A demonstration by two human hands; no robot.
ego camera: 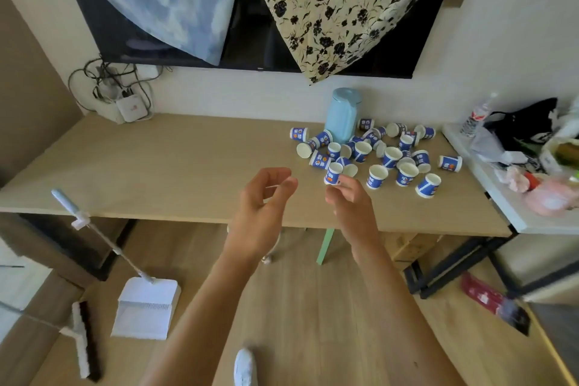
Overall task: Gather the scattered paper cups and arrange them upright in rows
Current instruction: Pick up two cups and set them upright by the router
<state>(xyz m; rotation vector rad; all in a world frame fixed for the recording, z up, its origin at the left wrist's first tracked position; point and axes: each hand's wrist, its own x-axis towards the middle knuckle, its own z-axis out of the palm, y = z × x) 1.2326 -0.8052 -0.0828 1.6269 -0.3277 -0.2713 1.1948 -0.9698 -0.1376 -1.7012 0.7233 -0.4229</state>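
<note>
Gathering stage: barely begun, by my read; no row of cups shows anywhere on the counter [156, 160].
Cups location: paper cups [376, 150] sit in one loose heap toward 2 o'clock on the counter, with a pale blue jug [343, 114] touching the heap at its 12 o'clock.
Upright ones: a handful along the heap's 5 to 6 o'clock edge stand mouth-up, but haphazardly and not lined up.
Tipped ones: many lie on their sides, mostly at the heap's 10 o'clock and 3 o'clock edges and around the jug.
Right grip: right hand [349, 197] has its fingertips pinched on the base of the held cup [332, 173] at the heap's 8 o'clock edge. That cup is mouth-up and slightly tilted; I cannot tell if it is off the wood.
Left grip: left hand [263, 197] hovers at 9 o'clock of the right one, fingers loosely curled and half spread, holding nothing.
Row space: the wide stretch of wood toward 9 o'clock looks like the likely spot.
Left to do: nearly everything, meaning righting the tipped cups, pulling the heap apart and lining them up.
</note>
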